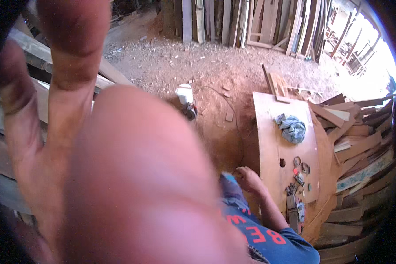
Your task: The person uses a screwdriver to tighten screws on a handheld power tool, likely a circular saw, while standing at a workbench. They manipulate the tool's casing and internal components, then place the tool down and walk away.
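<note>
My left hand (136,176) fills the left and middle of the view, very close and blurred. Its fingers are stretched upward and apart, and nothing shows in them. Low in the middle, my right hand (250,179) is held in front of my body, beside the blue cloth of my clothes. The fingers there look curled in; what they hold, if anything, is too small to make out. Just right of that hand lies a pale wooden board (268,132). A bundled blue cloth (292,129), a dark ring (306,168) and small tools (299,179) rest on it.
Wood offcuts (356,145) are heaped along the right. Upright planks (226,22) lean at the back. A white container (184,93) stands on the dusty floor (163,66), near a thin cable (233,110). More timber (33,48) lies behind my left hand.
</note>
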### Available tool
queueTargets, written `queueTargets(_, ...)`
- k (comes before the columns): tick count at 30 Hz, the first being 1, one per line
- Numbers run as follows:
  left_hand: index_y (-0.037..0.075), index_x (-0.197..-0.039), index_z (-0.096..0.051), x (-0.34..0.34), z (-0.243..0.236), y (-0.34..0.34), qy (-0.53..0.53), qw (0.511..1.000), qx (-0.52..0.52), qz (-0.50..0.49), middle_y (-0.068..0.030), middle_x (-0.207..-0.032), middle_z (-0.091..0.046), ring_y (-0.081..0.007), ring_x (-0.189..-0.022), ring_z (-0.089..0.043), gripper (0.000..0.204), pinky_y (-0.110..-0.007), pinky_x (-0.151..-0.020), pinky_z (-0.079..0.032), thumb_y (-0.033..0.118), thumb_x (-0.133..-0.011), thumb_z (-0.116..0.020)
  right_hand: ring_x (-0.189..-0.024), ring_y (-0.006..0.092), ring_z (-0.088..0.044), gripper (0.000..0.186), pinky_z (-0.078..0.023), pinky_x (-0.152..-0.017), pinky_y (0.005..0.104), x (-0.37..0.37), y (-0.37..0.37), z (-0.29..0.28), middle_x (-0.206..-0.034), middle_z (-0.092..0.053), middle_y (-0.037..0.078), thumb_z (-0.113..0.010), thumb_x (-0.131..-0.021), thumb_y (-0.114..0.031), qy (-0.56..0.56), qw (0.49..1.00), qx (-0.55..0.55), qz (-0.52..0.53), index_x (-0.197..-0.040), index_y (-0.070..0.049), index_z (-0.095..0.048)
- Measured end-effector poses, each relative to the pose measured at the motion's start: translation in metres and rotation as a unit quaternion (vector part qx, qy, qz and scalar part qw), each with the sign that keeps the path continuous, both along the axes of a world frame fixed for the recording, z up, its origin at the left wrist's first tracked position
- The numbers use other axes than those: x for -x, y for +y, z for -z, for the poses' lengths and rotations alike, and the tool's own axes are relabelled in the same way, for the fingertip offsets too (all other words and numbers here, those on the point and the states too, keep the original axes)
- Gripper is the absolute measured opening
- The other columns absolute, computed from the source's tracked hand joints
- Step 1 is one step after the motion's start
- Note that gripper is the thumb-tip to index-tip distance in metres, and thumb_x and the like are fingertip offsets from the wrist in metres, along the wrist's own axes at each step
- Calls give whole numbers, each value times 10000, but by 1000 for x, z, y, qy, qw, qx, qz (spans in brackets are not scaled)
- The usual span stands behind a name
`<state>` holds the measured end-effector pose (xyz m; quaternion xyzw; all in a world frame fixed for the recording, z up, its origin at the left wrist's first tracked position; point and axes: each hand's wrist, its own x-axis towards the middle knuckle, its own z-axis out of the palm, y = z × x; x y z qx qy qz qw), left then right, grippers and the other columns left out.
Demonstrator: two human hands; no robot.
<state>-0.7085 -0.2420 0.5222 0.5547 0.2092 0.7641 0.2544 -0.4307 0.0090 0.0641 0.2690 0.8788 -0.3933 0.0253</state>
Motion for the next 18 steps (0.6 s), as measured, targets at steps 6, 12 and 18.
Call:
queueTargets(6,148,-981,-641,15,33,72,-54,990,117,52,-80,-1275,-522,-254,-1213,-519,342,-522,-969,-512,419,-1100,-471,-1152,449,-677,386,-549,-984,504,-11,47,43,-1183,-717,262,-725,-950,-254,10,998,-17,54,-1238,1,-689)
queueTargets(12,115,-973,-683,40,63,163,-1,996,89,25,-135,-1274,-576,-328,-1240,-549,314,-524,-1051,-505,376,-1080,-545,-1204,445,-666,484,-536,-1014,483,90,136,45,-1225,-714,274,-740,-952,-292,-24,997,47,-55,-1307,28,-666)
queueTargets(18,51,-1085,-703,104,73,243,24,985,127,-113,-176,-1256,-639,-349,-1198,-608,302,-501,-1053,-511,333,-1051,-600,-1136,443,-702,445,-552,-954,497,227,246,38,-1154,-735,280,-733,-940,-285,-89,983,7,-158,-1258,24,-694)
